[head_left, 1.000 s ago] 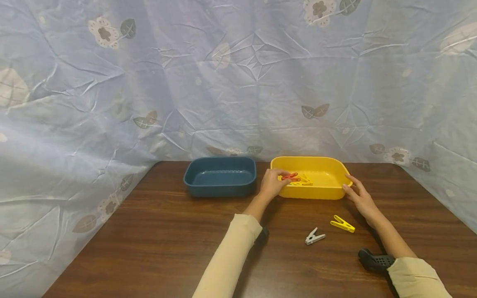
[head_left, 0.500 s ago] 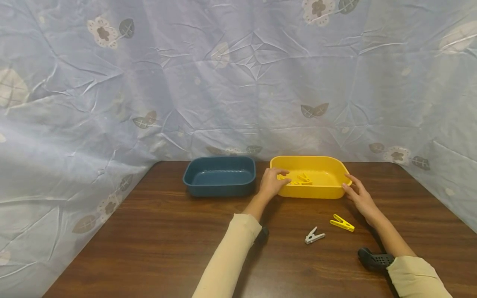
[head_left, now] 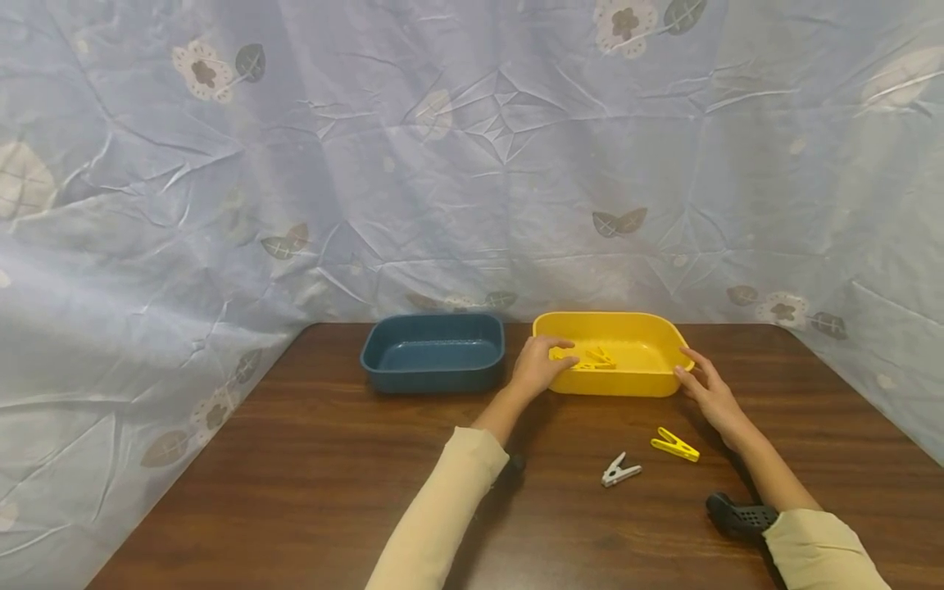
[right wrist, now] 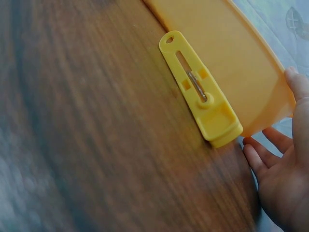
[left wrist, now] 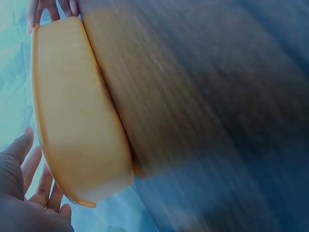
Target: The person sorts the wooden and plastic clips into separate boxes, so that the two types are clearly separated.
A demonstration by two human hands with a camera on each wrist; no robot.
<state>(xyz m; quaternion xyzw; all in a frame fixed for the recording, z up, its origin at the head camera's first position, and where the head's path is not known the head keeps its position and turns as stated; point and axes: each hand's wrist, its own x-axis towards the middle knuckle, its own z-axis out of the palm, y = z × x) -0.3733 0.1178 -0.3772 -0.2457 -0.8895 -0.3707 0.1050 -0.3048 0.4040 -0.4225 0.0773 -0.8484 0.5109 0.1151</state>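
My left hand [head_left: 536, 366] is over the left end of a yellow plastic bin [head_left: 627, 383], thumb and fingers apart, holding nothing visible. In the left wrist view its fingers spread beside the end of the bin. Several yellow clothespins [head_left: 601, 358] lie inside the bin, partly hidden by its front wall and the left hand. My right hand [head_left: 715, 401] touches the bin's right end with thumb and fairly straight fingers. On the table in front of it lie a yellow clothespin [head_left: 674, 445] and a white clothespin [head_left: 619, 470]. No red clothespin shows now.
A dark blue bin [head_left: 433, 380] stands left of the yellow one on the brown wooden table [head_left: 332, 492]. Behind the table hangs a floral curtain [head_left: 442, 164]. A black strap device [head_left: 737, 518] is at the right wrist.
A red clothespin at my left fingers one second ago has been let go and dropped out of sight at the bin's left end. Both hands have stayed nearly in place.
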